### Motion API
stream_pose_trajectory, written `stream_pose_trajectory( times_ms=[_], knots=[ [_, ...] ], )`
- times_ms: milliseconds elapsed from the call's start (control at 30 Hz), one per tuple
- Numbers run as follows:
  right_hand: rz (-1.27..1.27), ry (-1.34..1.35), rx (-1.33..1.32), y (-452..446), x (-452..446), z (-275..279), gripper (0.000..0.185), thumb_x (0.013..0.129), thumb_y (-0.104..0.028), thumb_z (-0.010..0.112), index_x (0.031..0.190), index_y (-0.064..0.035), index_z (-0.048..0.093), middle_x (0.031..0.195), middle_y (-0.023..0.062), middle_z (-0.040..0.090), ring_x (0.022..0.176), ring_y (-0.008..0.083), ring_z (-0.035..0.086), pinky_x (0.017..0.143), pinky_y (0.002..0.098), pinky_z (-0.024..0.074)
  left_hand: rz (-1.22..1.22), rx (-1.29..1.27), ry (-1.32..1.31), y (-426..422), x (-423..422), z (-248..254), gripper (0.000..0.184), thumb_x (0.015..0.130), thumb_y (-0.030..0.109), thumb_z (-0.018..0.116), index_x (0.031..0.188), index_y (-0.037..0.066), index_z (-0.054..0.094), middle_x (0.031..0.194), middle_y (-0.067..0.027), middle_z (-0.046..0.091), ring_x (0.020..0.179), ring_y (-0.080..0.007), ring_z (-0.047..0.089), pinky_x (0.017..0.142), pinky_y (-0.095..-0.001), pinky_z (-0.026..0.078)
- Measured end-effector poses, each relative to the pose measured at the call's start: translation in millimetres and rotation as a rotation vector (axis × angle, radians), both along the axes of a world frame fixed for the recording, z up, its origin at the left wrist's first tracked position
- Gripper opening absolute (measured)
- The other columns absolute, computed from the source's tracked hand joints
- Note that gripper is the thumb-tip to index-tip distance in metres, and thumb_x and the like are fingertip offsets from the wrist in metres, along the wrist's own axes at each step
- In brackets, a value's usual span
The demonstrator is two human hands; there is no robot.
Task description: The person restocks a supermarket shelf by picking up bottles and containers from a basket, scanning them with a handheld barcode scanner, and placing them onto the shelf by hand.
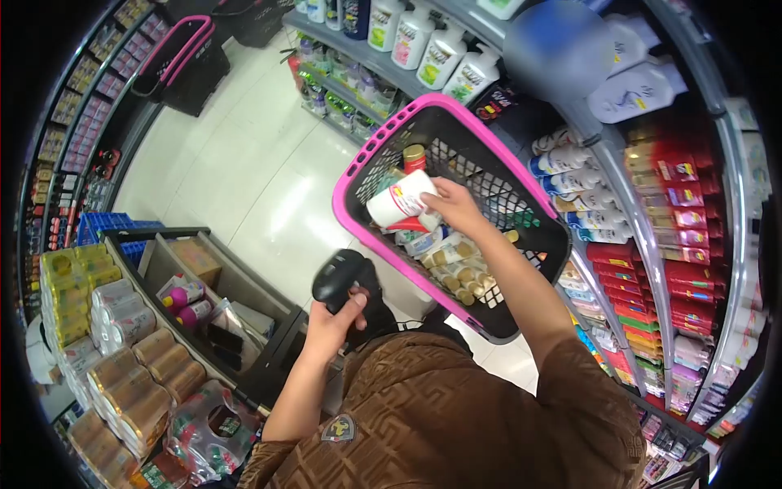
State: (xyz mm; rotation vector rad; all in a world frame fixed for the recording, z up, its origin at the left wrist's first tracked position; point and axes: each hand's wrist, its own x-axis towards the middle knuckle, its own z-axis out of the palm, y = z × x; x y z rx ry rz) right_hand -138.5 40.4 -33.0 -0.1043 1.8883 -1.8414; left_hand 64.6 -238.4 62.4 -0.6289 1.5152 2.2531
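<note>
In my left hand [332,328] is a black handheld barcode scanner [342,277], the fingers wrapped round its grip. My right hand [454,204] grips a white tub [401,198] with a red and yellow label, tilted over a black mesh shopping basket [517,281] with a pink rim. Inside that basket lie a red jar with a gold lid [414,157], several gold-capped bottles [460,265] and other packages, partly covered by the tub and my right forearm.
Shelves of white pump bottles [440,59] stand ahead, and packed shelves of red packets [688,196] line the right. Left, a grey counter [269,301] bears stacked cans [122,314]. Another black basket [191,69] stands on the tiled floor [269,155].
</note>
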Motion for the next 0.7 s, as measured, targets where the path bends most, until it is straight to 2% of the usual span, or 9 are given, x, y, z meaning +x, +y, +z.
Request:
stream_pose_trajectory(
  times_ms=[67,133,267,333,433,533,600,667,700],
  knots=[
    [-0.027,-0.190,0.064,39,26,77,0.040,0.100,-0.021,0.067,0.134,-0.0019,0.060,0.112,0.0048,0.070,0.088,0.0105,0.065,0.071,0.0243,0.0513,0.111,0.025,0.072,22,-15,6,0.039,0.091,0.010,0.072,0.124,0.001,0.053,0.123,-0.0166,0.062,0.067,-0.0163,0.065,0.061,-0.0302,0.053],
    [-0.061,-0.121,-0.016,75,58,115,0.040,0.102,-0.025,0.064,0.136,-0.0043,0.058,0.113,0.0045,0.070,0.092,0.0123,0.067,0.071,0.0259,0.0528,0.089,0.000,0.193,46,-30,13,0.043,0.090,0.013,0.073,0.125,0.002,0.051,0.125,-0.0172,0.061,0.070,-0.0177,0.066,0.064,-0.0307,0.055],
    [-0.284,-0.125,-0.307,102,122,152,0.039,0.104,-0.028,0.061,0.136,-0.0059,0.059,0.115,0.0042,0.070,0.100,0.0144,0.067,0.078,0.0308,0.0546,-0.037,0.044,0.280,116,-37,32,0.053,0.083,0.005,0.080,0.127,0.003,0.050,0.117,-0.0115,0.061,0.078,-0.0177,0.066,0.070,-0.0326,0.057],
    [-0.609,-0.182,-0.562,109,145,148,0.041,0.105,-0.032,0.059,0.138,-0.0075,0.056,0.114,0.0052,0.069,0.108,0.0168,0.065,0.086,0.0357,0.0544,-0.090,-0.035,0.327,157,-29,39,0.060,0.079,0.001,0.083,0.131,0.001,0.052,0.109,-0.0072,0.062,0.080,-0.0157,0.065,0.070,-0.0314,0.056],
    [-0.782,-0.331,-0.777,127,180,148,0.050,0.104,-0.046,0.056,0.136,-0.0070,0.054,0.114,0.0082,0.069,0.108,0.0203,0.066,0.092,0.0389,0.0541,-0.448,-0.243,0.548,224,-9,60,0.054,0.080,0.004,0.084,0.128,0.002,0.060,0.106,-0.0052,0.066,0.095,-0.0134,0.064,0.078,-0.0291,0.054],
    [-0.636,-0.408,-0.892,181,222,122,0.059,0.101,-0.055,0.056,0.133,-0.0048,0.055,0.118,0.0153,0.068,0.098,0.0265,0.071,0.083,0.0408,0.0598,-0.873,-0.258,0.719,279,5,81,0.053,0.081,0.008,0.083,0.129,0.001,0.063,0.129,-0.0129,0.066,0.118,-0.0174,0.060,0.099,-0.0343,0.049],
    [-0.614,-0.407,-1.069,217,249,137,0.062,0.101,-0.054,0.054,0.137,-0.0042,0.054,0.121,0.0208,0.067,0.094,0.0309,0.073,0.079,0.0422,0.0619,-0.984,-0.200,0.679,304,13,105,0.049,0.082,0.008,0.082,0.127,0.000,0.063,0.126,-0.0136,0.068,0.116,-0.0176,0.064,0.097,-0.0326,0.050],
    [-0.580,-0.378,-1.199,246,277,151,0.067,0.102,-0.057,0.049,0.146,-0.0053,0.049,0.127,0.0244,0.065,0.106,0.0341,0.071,0.085,0.0440,0.0613,-1.108,-0.085,0.511,321,20,116,0.044,0.083,0.007,0.082,0.123,0.000,0.065,0.115,-0.0125,0.072,0.108,-0.0196,0.069,0.094,-0.0322,0.052],
    [-0.644,-0.378,-1.173,259,289,158,0.062,0.103,-0.060,0.045,0.141,-0.0106,0.051,0.130,0.0281,0.063,0.111,0.0325,0.069,0.089,0.0422,0.0597,-1.112,-0.181,0.659,331,24,122,0.041,0.082,0.009,0.082,0.119,0.000,0.067,0.105,-0.0107,0.075,0.095,-0.0198,0.072,0.089,-0.0324,0.054]
  ],
)
